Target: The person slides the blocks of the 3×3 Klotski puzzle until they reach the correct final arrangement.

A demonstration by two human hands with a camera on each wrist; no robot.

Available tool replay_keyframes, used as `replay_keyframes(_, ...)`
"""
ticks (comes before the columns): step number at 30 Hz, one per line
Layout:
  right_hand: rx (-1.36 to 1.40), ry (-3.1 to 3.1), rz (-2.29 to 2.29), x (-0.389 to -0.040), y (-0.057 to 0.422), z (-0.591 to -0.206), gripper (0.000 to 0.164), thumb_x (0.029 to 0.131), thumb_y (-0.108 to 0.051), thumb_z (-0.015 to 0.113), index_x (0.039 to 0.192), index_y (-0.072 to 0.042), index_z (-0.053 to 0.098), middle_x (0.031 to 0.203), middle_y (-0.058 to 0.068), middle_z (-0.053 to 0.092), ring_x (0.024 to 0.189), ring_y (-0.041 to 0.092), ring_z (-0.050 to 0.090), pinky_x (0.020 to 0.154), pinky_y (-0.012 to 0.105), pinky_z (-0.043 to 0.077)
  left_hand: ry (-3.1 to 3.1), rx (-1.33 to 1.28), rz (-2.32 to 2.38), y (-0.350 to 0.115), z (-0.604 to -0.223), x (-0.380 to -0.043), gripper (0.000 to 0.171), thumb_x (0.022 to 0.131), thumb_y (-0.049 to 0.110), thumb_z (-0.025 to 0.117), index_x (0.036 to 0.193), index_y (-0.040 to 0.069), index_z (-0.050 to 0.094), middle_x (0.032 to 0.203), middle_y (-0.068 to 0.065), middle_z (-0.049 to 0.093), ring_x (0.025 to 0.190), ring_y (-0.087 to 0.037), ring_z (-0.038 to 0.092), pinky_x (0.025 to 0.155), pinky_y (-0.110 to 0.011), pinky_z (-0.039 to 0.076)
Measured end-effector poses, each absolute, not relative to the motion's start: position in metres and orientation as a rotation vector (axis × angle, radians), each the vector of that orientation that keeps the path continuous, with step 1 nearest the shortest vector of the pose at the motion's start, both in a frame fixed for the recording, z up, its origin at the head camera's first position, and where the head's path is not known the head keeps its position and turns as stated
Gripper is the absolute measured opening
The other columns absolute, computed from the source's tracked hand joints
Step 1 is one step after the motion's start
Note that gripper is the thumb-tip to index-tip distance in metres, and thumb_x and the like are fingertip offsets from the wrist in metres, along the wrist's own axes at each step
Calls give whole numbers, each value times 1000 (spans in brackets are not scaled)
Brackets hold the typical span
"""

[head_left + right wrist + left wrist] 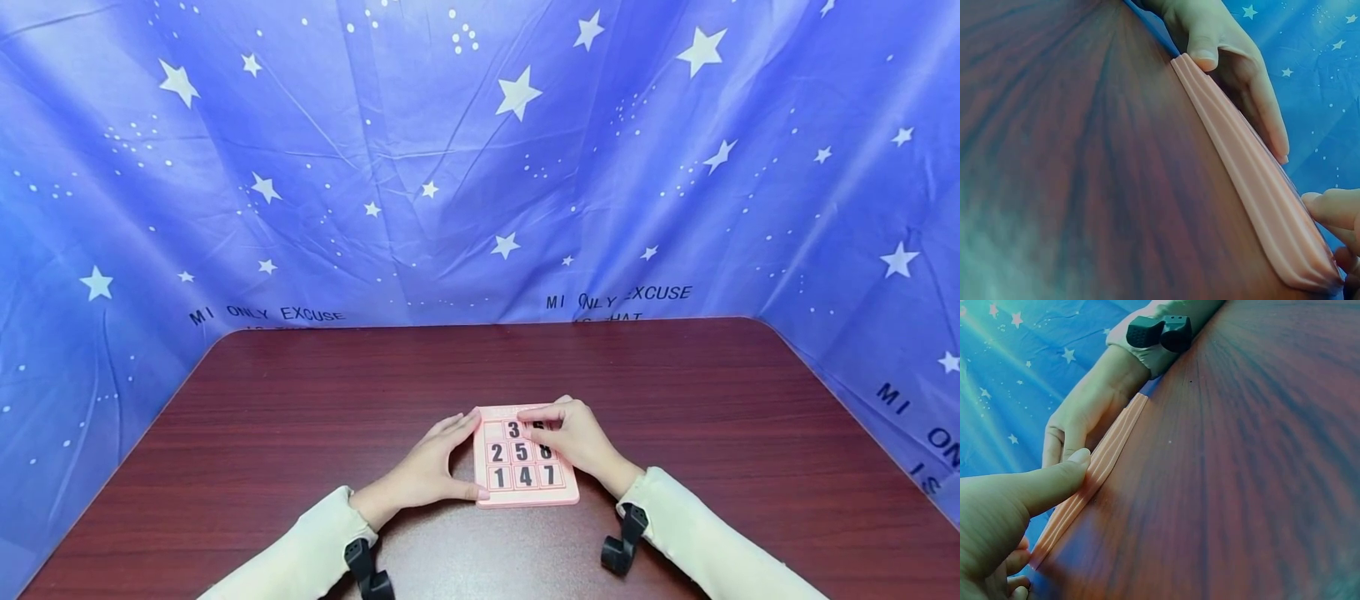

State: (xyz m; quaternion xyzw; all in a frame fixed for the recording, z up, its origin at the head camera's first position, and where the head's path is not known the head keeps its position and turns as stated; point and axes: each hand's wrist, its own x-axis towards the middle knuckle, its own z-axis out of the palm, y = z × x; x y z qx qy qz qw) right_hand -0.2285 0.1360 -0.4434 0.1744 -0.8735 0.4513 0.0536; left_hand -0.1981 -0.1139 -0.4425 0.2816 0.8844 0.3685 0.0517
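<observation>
Pink number slide puzzle lies flat mid-bench, toward the near side, its left edge spanned by the left hand, thumb at the near corner and fingers at the far one, grasping it probably to stop it skidding. Right hand reaches over the far right, thumb and index at the far row beside the 3 tile, likely to work tiles; can't tell whether they pinch or just touch. Far-right digit partly covered, 8 tile too; wrist views get the puzzle only edge-on, numbers unreadable.
</observation>
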Motion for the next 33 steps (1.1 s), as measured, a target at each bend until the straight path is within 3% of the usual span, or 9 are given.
replay_keyframes(8,508,-2652,1399,-228,129,-441,22,73,-13,80,96,-15,77,71,-3,58,69,13,40,56,24,35,2696,833,1102,-114,-442,-200,103,65,41,84,147,7,32,152,-8,30,140,-29,23,111,-52,25)
replay_keyframes(18,490,-2680,1341,-226,120,-438,23,72,-15,81,95,-17,78,63,-4,50,69,14,37,57,25,33,2688,831,1106,-113,-441,-199,101,66,40,83,147,7,32,152,-8,30,140,-29,23,110,-52,25)
replay_keyframes(28,516,-2705,1269,-224,112,-436,23,72,-14,81,95,-18,78,78,1,66,68,13,38,55,23,34,2686,840,1111,-114,-441,-198,102,65,41,83,146,6,32,152,-6,30,140,-30,23,110,-53,25)
replay_keyframes(33,518,-2703,1260,-224,110,-437,23,72,-14,81,95,-19,78,77,0,66,68,13,39,55,23,34,2685,832,1110,-114,-441,-198,102,65,42,83,146,7,33,153,-4,30,140,-29,23,110,-53,25)
